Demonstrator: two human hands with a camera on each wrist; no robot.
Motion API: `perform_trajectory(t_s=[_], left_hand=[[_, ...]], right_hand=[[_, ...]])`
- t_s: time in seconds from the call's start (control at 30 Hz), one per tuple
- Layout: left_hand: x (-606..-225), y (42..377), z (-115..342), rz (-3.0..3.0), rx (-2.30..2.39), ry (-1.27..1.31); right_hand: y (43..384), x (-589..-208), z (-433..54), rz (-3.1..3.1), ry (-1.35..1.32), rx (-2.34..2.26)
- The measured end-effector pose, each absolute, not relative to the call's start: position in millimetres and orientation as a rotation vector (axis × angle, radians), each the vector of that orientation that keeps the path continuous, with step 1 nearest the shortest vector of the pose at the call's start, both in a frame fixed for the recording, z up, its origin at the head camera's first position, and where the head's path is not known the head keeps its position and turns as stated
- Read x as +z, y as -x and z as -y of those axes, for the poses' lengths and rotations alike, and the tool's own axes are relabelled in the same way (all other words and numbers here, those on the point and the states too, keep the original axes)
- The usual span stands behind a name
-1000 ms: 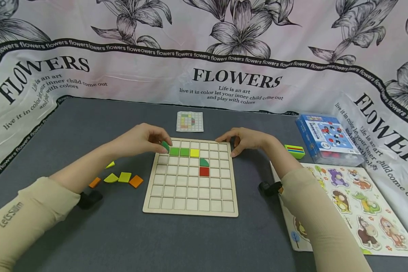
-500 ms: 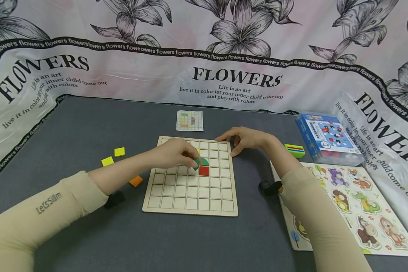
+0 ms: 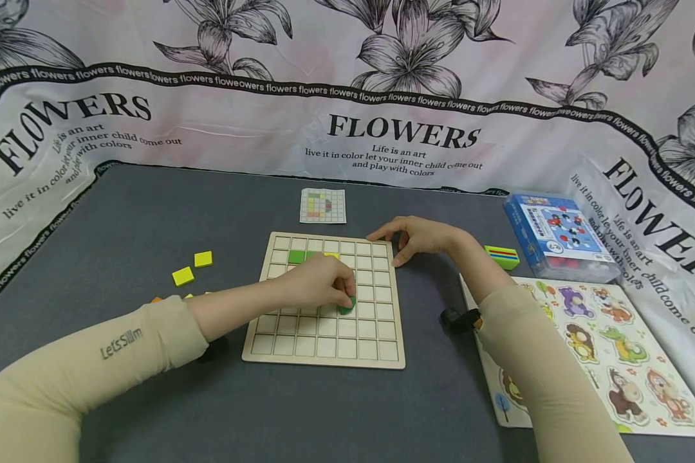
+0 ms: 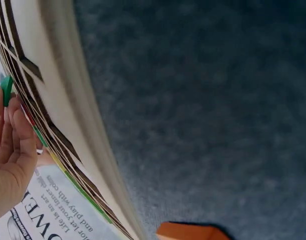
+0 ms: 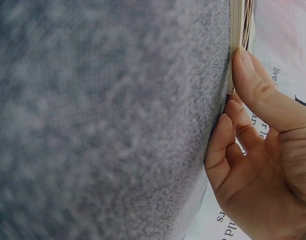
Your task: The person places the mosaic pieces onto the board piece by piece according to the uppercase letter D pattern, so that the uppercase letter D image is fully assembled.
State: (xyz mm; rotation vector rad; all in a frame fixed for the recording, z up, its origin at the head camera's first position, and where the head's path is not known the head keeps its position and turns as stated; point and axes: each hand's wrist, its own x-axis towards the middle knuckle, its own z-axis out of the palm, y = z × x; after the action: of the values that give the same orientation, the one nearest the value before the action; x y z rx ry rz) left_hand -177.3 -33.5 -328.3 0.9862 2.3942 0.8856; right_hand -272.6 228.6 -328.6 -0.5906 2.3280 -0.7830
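A pale wooden grid board (image 3: pixel 329 348) lies flat on the table. Above its middle, my left hand (image 3: pixel 318 283) pinches a dark green tile (image 3: pixel 347 308) between thumb and fingers; in the left wrist view the green tile (image 4: pixel 6 90) stands tilted close to the grid. Green squares (image 3: pixel 296 256) and a partly covered yellow square (image 3: pixel 332 255) sit in a far row. My hand hides the cells where the red square and green quarter-circle lie. At the board's far right corner, my right hand (image 3: pixel 419 239) grips the edges, thumb (image 5: pixel 244 62) against the side.
Yellow squares (image 3: pixel 203 258) and other tiles lie left of the board, some behind my left forearm. A printed pattern card (image 3: pixel 322 206) lies beyond it. To the right are an animal puzzle board (image 3: pixel 625 354), a striped block (image 3: pixel 502 258) and a blue box (image 3: pixel 558 235).
My left hand has carried the green tile from the board's far left edge to its middle, then slightly nearer me, past the red square. My right hand has stayed at the corner.
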Motion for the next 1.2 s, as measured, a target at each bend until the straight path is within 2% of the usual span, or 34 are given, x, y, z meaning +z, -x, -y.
perform_trajectory(t_s=[0.37,0.87,1.2], left_hand=[[-330.7,176.4,29.3,-2.438,0.844,-1.146],[-331.1,176.8,30.7,-2.518,0.797,-0.993],[-329.0,178.2,29.8,-2.564,0.713,-0.984]], right_hand=[[272.3,-327.9,-229.2,-2.331,0.607,-0.766],[273.0,-328.5,-228.8,-2.317,0.631,-0.780],[272.5,-327.5,-228.6,-2.317,0.621,-0.790]])
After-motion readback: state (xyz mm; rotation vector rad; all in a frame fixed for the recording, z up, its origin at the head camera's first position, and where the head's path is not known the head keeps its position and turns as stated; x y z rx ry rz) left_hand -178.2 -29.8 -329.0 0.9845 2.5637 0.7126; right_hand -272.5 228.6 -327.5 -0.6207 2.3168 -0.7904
